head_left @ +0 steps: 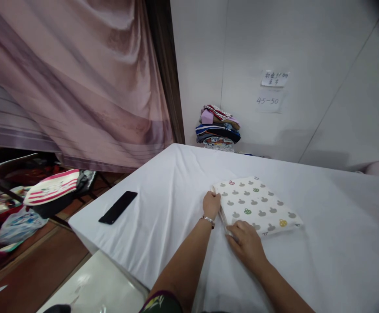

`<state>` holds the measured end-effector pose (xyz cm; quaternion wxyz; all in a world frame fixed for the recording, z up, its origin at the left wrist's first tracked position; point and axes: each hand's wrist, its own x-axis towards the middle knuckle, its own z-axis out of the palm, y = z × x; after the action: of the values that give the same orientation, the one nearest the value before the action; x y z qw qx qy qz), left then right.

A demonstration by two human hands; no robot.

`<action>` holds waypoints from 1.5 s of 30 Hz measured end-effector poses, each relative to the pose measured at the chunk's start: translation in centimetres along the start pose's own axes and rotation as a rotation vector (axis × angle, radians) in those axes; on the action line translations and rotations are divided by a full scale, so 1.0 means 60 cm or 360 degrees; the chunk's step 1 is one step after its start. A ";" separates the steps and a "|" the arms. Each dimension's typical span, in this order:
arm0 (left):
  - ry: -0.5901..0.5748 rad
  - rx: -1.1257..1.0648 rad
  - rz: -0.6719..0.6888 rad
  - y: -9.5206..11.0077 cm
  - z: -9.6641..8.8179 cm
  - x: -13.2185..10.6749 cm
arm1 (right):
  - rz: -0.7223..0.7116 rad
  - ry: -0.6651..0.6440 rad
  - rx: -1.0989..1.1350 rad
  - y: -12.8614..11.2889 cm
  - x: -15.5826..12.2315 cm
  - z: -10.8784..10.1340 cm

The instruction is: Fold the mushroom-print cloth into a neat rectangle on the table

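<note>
A folded white cloth (254, 202) printed with grey, green, red and yellow mushrooms lies on the white-covered table (163, 208). My left hand (211, 204), with a bracelet at the wrist, grips its far left corner. Closer to me, my right hand (246, 243) is closed on the near left corner, fingers on top and thumb at the edge. Between the two hands, the layered left edge of the cloth shows. The fingertips of my left hand are partly hidden by the fold.
A black phone (118, 208) lies near the table's left edge. Folded fabrics (218, 130) are stacked behind the table, by the wall. On the left stands a chair with a striped cloth (52, 188) on it, below a pink curtain (111, 87). A pale stool (94, 287) is at the near left.
</note>
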<state>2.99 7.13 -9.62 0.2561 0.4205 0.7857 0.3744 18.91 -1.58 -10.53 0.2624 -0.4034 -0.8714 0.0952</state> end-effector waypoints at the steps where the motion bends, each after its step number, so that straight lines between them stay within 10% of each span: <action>1: -0.0011 0.0000 -0.0016 -0.001 0.000 0.004 | 0.0005 -0.0005 0.0004 0.000 0.000 0.000; 29: -0.0040 0.0190 0.0031 0.023 -0.010 0.023 | 0.0084 -0.0041 -0.0172 -0.024 0.008 -0.012; 37: 0.0045 0.0503 0.0932 0.040 0.000 -0.042 | 0.0071 0.0019 -0.0254 -0.028 0.011 -0.006; 45: -0.0187 0.0752 0.0940 0.010 0.024 -0.045 | -0.0064 0.0142 0.0080 0.015 -0.029 -0.068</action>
<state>5.69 5.59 -9.73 0.0777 0.6969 0.6795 0.2158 22.63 -2.48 -8.12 0.3128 -0.3829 -0.8642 0.0936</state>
